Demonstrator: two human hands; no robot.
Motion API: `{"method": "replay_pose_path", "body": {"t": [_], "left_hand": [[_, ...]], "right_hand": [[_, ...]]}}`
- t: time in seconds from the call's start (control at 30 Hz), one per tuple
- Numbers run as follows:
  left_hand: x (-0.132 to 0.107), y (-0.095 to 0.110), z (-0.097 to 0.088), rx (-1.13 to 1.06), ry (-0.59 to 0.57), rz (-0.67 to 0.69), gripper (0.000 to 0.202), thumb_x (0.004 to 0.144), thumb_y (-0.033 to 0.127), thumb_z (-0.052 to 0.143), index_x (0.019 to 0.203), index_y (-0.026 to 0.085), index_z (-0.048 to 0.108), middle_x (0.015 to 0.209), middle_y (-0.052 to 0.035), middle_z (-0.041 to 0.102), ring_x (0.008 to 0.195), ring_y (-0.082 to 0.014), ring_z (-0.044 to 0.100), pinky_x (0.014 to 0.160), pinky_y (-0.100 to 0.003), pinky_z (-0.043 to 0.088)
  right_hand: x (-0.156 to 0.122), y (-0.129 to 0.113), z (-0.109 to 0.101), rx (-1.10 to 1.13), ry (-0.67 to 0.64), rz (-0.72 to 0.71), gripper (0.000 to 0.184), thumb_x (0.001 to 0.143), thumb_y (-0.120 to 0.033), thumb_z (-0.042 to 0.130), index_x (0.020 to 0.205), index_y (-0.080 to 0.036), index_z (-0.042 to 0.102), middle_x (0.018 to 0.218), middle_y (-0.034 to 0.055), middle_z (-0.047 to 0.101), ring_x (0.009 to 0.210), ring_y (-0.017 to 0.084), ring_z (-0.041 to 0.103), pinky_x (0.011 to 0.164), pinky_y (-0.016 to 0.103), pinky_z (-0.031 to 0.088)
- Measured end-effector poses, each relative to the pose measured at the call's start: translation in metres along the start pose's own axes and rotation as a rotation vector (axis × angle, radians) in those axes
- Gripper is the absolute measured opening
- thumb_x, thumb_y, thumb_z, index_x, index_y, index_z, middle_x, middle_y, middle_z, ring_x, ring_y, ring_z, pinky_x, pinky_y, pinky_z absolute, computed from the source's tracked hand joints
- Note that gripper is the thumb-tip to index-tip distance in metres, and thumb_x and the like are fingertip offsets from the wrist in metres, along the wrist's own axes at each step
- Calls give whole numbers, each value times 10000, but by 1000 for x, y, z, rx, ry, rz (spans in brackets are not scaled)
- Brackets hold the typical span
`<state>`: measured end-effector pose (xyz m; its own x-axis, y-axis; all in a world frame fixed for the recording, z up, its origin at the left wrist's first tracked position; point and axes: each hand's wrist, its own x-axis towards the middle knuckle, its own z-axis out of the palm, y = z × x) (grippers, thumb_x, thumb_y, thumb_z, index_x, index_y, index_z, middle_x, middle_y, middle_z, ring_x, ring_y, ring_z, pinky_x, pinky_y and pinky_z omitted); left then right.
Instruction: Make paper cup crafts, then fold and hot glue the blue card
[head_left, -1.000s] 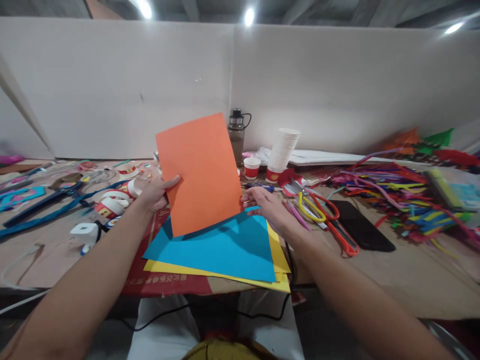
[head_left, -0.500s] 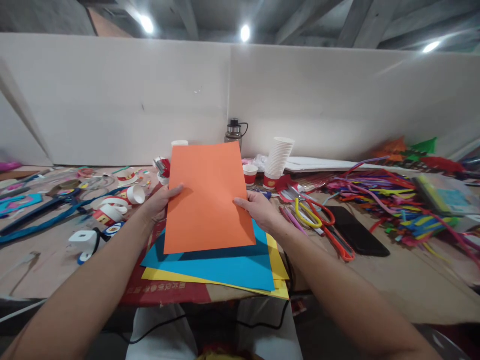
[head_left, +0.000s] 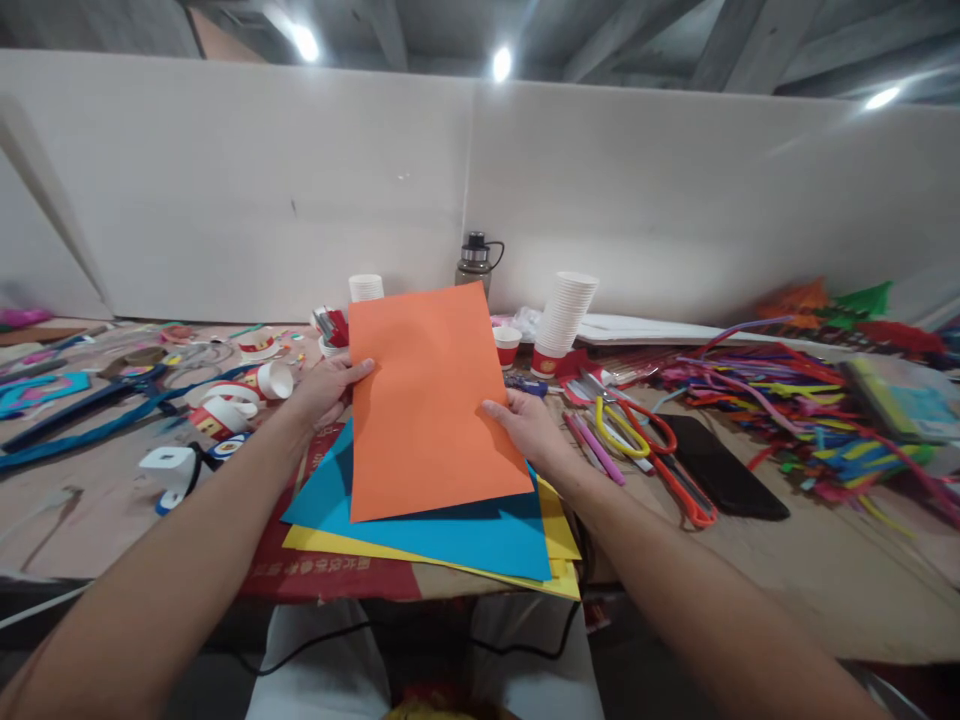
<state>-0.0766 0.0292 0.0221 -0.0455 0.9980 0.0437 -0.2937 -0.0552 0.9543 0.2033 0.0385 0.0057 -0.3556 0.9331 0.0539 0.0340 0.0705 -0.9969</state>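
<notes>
Your left hand (head_left: 330, 390) and right hand (head_left: 529, 425) are over a cluttered table (head_left: 825, 580) that stands along white panels (head_left: 300, 130), with 3 bright lights (head_left: 502, 64) overhead among grey beams (head_left: 675, 40). Both hands are nearly closed, pinching the side edges of 1 orange sheet (head_left: 435, 400): each thumb lies on the face toward you, while the fingers behind are mostly hidden. You have the orange sheet tilted and raised over a blue sheet (head_left: 465, 545), which lies below it on yellow sheets (head_left: 561, 535). Behind the orange sheet are a bottle (head_left: 474, 265), its lower part blocked from your view, and, farther right, a leaning stack of paper cups (head_left: 566, 310). To the right of the orange sheet you have yellow-handled scissors (head_left: 642, 440), a black phone (head_left: 724, 470) and a heap of coloured strips (head_left: 772, 390). To its left are a white plastic object (head_left: 169, 463) and cut paper cups (head_left: 214, 418).
</notes>
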Motion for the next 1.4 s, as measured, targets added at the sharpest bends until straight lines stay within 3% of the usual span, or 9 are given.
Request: {"method": "replay_pose_path", "body": {"t": [0.2,0.3,0.43,0.63,0.77,0.9,1.03,1.17,1.4], "left_hand": [[1,0,5,-118,52,162,233,736,240,671,949,146,660,937,-58,715,869,-180,674,743,-238,556],[-2,1,9,-141,20,155,252,763,300,645,958,140,651,946,-72,712,899,-204,670,766,-275,555],[-10,-2,14,-36,-72,67,342,704,272,709,1012,141,643,986,-98,704,884,-245,674,767,-334,563],[-14,-10,22,-32,-8,179,459,654,216,754,1090,178,615,1104,-77,671,962,-237,648,832,-344,540],[-14,-15,24,-17,-90,100,379,710,325,713,1041,161,627,1008,-88,695,895,-236,662,756,-329,552],[-9,-16,19,-50,-137,107,322,761,482,622,811,165,650,756,-68,696,671,-189,661,550,-260,524],[-5,-6,11,-61,20,215,366,798,482,575,641,153,611,506,-19,582,426,-100,531,398,-206,405],[-5,11,3,-137,218,366,352,815,433,569,584,168,562,400,40,456,334,-47,401,346,-178,304],[-6,13,3,-111,224,348,352,808,416,570,566,163,550,379,45,426,318,-43,361,336,-176,276]], "right_hand": [[2,-3,-7,-90,27,-174,290,761,-423,593,956,-213,642,969,28,695,827,203,643,700,312,513],[3,-6,-10,-124,71,-237,290,771,-422,584,974,-223,639,1017,22,682,892,209,629,761,326,504],[1,-8,-10,-152,45,-253,282,777,-430,587,962,-225,641,1011,22,682,898,214,626,744,317,502],[-1,-9,-8,-108,24,-226,315,780,-459,590,980,-220,641,1007,25,681,853,211,636,696,307,503],[5,-7,-15,-111,102,-154,317,740,-459,630,910,-192,653,895,42,696,722,193,638,613,297,501],[13,-9,-28,-33,292,-234,313,723,-433,648,920,-190,650,913,38,694,738,174,637,658,298,508],[20,-17,-40,137,471,-413,288,749,-412,618,952,-208,625,964,33,686,804,174,645,720,328,520],[21,-26,-51,173,577,-597,261,784,-409,576,977,-236,608,1063,49,664,936,209,635,788,389,517],[22,-38,-65,146,644,-703,231,825,-393,521,996,-263,607,1117,32,638,1035,193,607,880,384,489]]}}
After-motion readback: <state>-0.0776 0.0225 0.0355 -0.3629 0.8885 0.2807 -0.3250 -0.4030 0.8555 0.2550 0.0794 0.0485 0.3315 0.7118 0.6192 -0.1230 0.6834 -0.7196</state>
